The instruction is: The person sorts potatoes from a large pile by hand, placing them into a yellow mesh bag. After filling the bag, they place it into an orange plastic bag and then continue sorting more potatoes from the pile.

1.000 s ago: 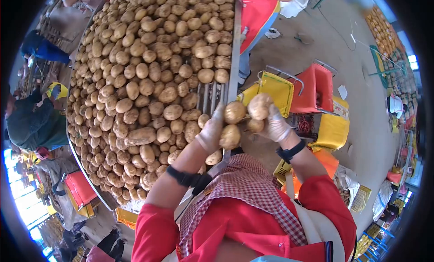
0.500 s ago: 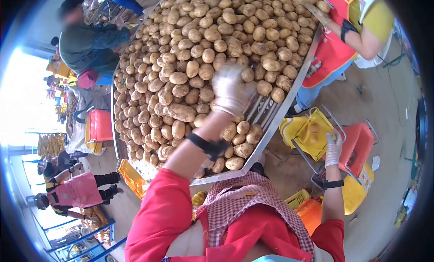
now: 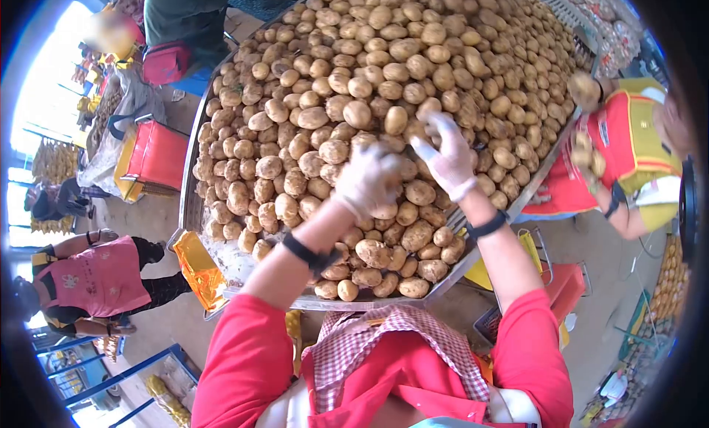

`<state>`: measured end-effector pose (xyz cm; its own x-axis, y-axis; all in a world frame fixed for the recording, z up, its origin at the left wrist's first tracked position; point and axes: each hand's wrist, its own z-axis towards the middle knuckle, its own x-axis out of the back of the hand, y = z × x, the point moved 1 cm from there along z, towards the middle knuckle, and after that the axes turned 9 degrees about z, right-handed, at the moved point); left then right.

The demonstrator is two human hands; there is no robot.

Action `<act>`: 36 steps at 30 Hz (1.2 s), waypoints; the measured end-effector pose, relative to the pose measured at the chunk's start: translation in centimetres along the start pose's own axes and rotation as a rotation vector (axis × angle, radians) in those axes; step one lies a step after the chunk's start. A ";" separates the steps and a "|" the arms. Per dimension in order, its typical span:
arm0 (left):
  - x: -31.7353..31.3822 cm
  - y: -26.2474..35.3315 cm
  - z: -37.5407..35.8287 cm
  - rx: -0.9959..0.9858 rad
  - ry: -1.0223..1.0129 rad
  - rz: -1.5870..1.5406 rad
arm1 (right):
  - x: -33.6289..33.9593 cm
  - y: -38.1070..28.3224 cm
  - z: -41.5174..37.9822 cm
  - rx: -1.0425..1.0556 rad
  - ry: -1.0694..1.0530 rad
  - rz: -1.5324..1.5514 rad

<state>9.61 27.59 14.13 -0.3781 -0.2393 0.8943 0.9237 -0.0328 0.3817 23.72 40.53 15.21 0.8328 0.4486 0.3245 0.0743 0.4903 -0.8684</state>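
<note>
A large heap of potatoes (image 3: 312, 118) covers a metal-edged sorting table (image 3: 193, 151). My left hand (image 3: 367, 180), in a whitish glove, is low over the near part of the heap. Its fingers are curled and smeared by motion, with potatoes right beside and under it, so whether it grips one cannot be made out. To its right, my right hand (image 3: 452, 156), also gloved, reaches over the heap with thumb and fingers apart. Potatoes lie just beyond its fingertips, and I see none held in it.
At the right edge a co-worker in a red apron (image 3: 602, 144) handles potatoes. Another person in dark green (image 3: 185, 22) stands at the far left. A yellow bag (image 3: 199, 269) hangs at the near left corner. A red basket (image 3: 565, 289) stands beneath the right side.
My right hand has left the yellow bag by the red basket and come over the heap. My left hand stays over the potatoes. The view has shifted, showing more of the table's far right.
</note>
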 end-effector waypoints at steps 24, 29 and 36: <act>6.6 -19.2 3.3 0.476 -0.393 0.182 | -8.6 1.7 13.1 0.361 -0.262 -0.913; 5.5 -16.9 6.9 0.407 -0.533 0.366 | -12.4 3.6 12.9 0.152 -0.488 -1.136; 5.9 -18.2 4.4 0.333 -0.446 0.256 | -11.7 -3.7 11.4 0.610 -0.471 -0.513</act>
<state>-9.73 31.08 13.53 -0.2025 0.2321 0.9514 0.9468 0.2947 0.1296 7.50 42.02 18.87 0.4592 0.2599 0.8495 -0.0407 0.9614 -0.2721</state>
